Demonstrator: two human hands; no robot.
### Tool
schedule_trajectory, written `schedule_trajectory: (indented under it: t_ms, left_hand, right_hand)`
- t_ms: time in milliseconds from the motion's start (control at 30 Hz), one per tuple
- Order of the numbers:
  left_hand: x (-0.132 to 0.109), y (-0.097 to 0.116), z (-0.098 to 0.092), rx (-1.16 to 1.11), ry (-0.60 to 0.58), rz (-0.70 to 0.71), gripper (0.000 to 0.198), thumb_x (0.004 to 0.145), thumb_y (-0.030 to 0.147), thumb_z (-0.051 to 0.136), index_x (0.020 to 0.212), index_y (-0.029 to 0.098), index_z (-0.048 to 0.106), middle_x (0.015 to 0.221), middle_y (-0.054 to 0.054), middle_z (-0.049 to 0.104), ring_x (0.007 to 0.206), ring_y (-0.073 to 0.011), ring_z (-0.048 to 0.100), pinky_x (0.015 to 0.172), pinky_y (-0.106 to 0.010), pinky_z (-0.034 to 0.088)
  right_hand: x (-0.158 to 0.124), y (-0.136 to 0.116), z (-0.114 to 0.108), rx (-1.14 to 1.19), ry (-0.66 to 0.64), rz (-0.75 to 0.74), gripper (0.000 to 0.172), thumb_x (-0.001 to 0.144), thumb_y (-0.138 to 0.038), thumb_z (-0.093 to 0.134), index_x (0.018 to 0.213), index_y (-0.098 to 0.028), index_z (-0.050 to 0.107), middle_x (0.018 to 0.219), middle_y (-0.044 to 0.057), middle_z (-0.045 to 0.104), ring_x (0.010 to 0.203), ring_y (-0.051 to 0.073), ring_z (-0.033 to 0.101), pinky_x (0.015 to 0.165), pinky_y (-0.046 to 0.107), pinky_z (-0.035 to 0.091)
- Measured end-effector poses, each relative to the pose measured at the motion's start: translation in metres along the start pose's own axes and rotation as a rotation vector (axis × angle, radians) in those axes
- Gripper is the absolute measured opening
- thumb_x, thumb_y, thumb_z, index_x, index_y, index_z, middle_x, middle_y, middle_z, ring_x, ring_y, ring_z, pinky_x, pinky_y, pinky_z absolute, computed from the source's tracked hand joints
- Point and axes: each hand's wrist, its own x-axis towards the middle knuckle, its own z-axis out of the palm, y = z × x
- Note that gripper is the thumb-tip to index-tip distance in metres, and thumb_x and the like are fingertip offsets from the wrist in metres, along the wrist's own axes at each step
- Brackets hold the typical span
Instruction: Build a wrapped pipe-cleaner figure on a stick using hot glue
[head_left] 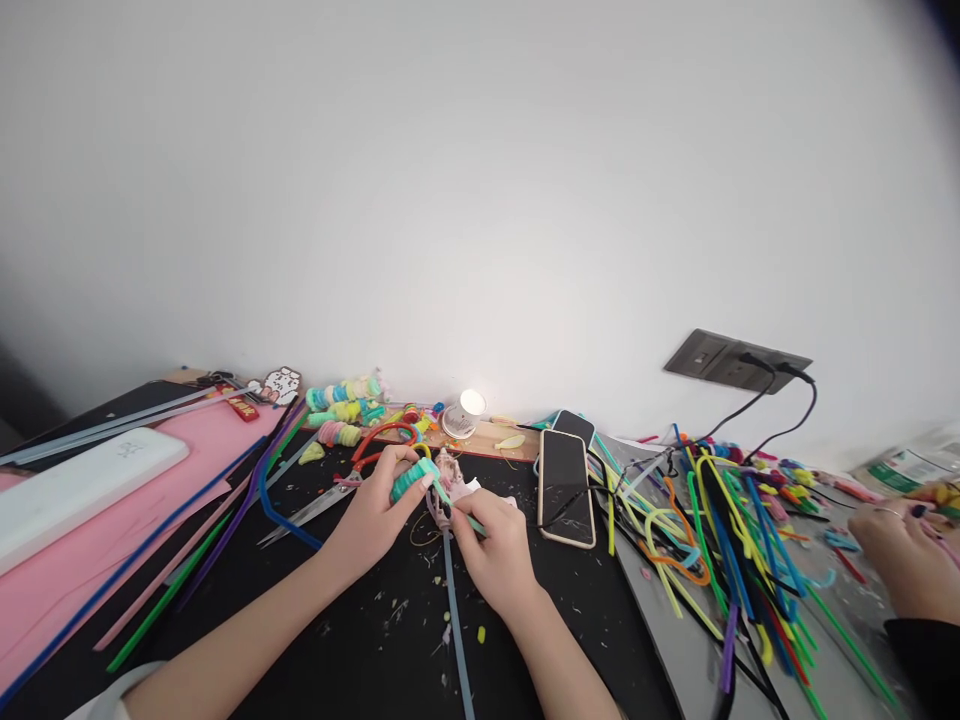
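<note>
My left hand (390, 498) is closed around a teal coil of pipe cleaner (415, 480). From the coil a pale green end runs to my right hand (496, 545), whose thumb and fingers pinch it. Just behind my hands, partly hidden, sits a pinkish bundle (448, 468) that I cannot make out well. A long grey-blue strip (456, 625) runs from between my hands toward me over the black tabletop (375, 650). Scissors with orange handles (360, 462) lie beside my left hand, with their blades pointing left.
Finished-looking pipe cleaner coils (339, 434) stand near a small lit paper cup (465, 412). A phone (566, 488) lies right of my hands. Loose pipe cleaners (712, 520) spread farther right, near another person's hand (896, 545). At left are pink sheets (217, 435) and a white box (97, 490).
</note>
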Motion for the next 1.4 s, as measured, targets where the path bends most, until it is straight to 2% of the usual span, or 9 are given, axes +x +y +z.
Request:
schedule_trajectory:
  t_ms: [100,300,567,800,1167,1400]
  left_hand:
    - [0.0004,-0.0004,-0.0012,0.023,-0.068,-0.024,0.019,0.092,0.038,0.049,0.103,0.023,0.044,0.095,-0.003,0.065,0.086,-0.0208,0.065,0.072,-0.033,0.049]
    - [0.0008,-0.0029,-0.0024,0.078,-0.064,0.012,0.019,0.093,0.037,0.048,0.105,0.023,0.044,0.108,-0.007,0.065,0.109,-0.0247,0.062,0.084,-0.035,0.049]
    - [0.0002,-0.0029,-0.0029,0.126,-0.091,0.007,0.021,0.094,0.039,0.046,0.106,0.022,0.043,0.108,-0.008,0.064,0.105,-0.0252,0.064,0.088,-0.04,0.049]
    - [-0.0002,-0.0028,-0.0042,0.089,-0.107,0.021,0.019,0.093,0.036,0.047,0.106,0.021,0.044,0.112,-0.011,0.064,0.114,-0.0265,0.061,0.093,-0.041,0.049]
    - [0.0009,-0.0052,-0.0034,0.021,-0.063,-0.043,0.022,0.093,0.039,0.048,0.106,0.022,0.042,0.121,-0.013,0.061,0.127,-0.0272,0.054,0.101,-0.044,0.046]
    - [0.0038,-0.0084,-0.0034,-0.021,-0.01,-0.024,0.024,0.093,0.039,0.048,0.109,0.022,0.041,0.121,-0.012,0.059,0.127,-0.0266,0.053,0.103,-0.045,0.044]
  right_hand:
    - [0.0002,-0.0025,-0.0011,0.001,-0.003,0.001,0.02,0.088,-0.015,0.048,0.073,-0.018,0.061,0.066,0.002,0.064,0.06,0.014,0.058,0.058,0.022,0.04]
    - [0.0002,-0.0059,-0.0023,0.02,0.003,-0.024,0.019,0.087,-0.014,0.049,0.073,-0.018,0.062,0.066,0.002,0.063,0.06,0.014,0.058,0.057,0.022,0.04]
    - [0.0001,-0.0035,-0.0016,0.003,0.023,-0.047,0.02,0.089,-0.016,0.049,0.074,-0.017,0.063,0.065,0.002,0.062,0.058,0.014,0.058,0.056,0.023,0.039]
    - [-0.0009,-0.005,-0.0028,-0.015,0.021,-0.03,0.021,0.091,-0.017,0.047,0.077,-0.018,0.062,0.067,0.004,0.064,0.059,0.016,0.058,0.056,0.025,0.04]
    - [-0.0019,-0.0038,-0.0017,-0.012,0.028,-0.032,0.022,0.092,-0.018,0.044,0.083,-0.018,0.064,0.072,0.005,0.067,0.064,0.017,0.061,0.058,0.025,0.043]
    - [-0.0022,-0.0034,-0.0008,-0.033,0.028,-0.009,0.024,0.091,-0.016,0.041,0.077,-0.019,0.061,0.07,0.004,0.066,0.062,0.016,0.06,0.058,0.025,0.042]
